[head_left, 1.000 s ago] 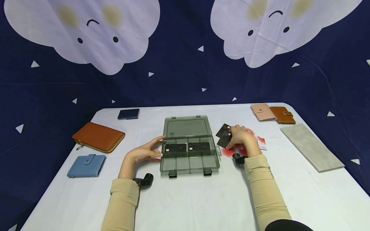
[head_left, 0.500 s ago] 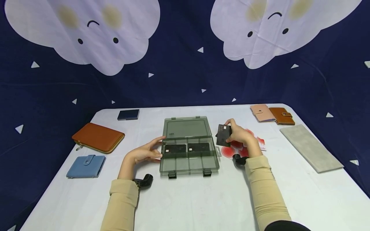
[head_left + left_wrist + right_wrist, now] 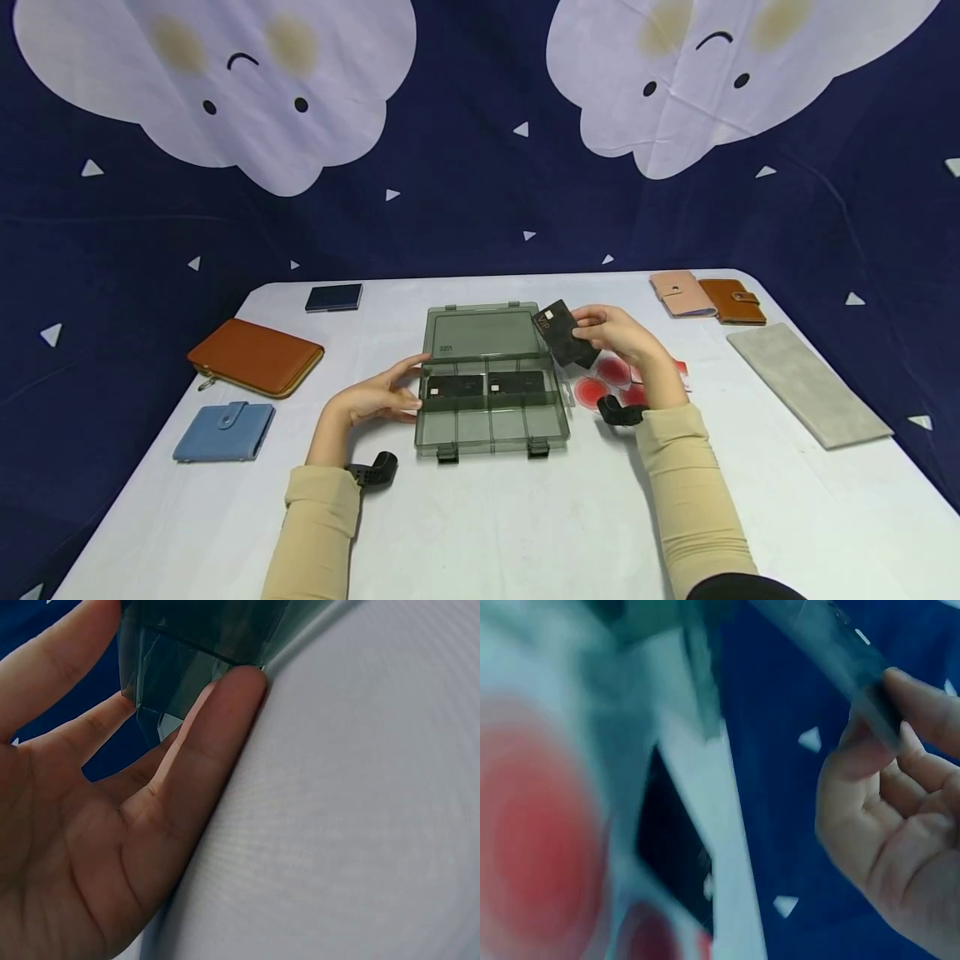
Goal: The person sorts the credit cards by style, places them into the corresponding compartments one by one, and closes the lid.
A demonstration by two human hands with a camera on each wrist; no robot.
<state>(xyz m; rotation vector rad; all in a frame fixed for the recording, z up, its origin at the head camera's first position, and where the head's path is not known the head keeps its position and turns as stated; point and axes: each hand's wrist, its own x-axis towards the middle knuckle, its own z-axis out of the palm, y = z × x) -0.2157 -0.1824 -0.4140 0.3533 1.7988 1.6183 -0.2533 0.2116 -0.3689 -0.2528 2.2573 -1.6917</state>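
A smoky clear plastic organiser box lies open mid-table, its lid flat behind it. Two black cards lie in its rear compartments. My right hand pinches a black card above the box's right rear corner; the right wrist view shows the card's edge between my fingertips. My left hand rests with straight fingers against the box's left wall, and the left wrist view shows its fingers touching the box corner.
Red-and-white cards lie on the white table right of the box. An orange zip wallet, a blue wallet and a navy case sit at left. Pink and brown wallets and a grey pouch sit at right.
My right hand lifted a black card off the pile right of the box and carried it left and up toward the box. My left hand stayed put.
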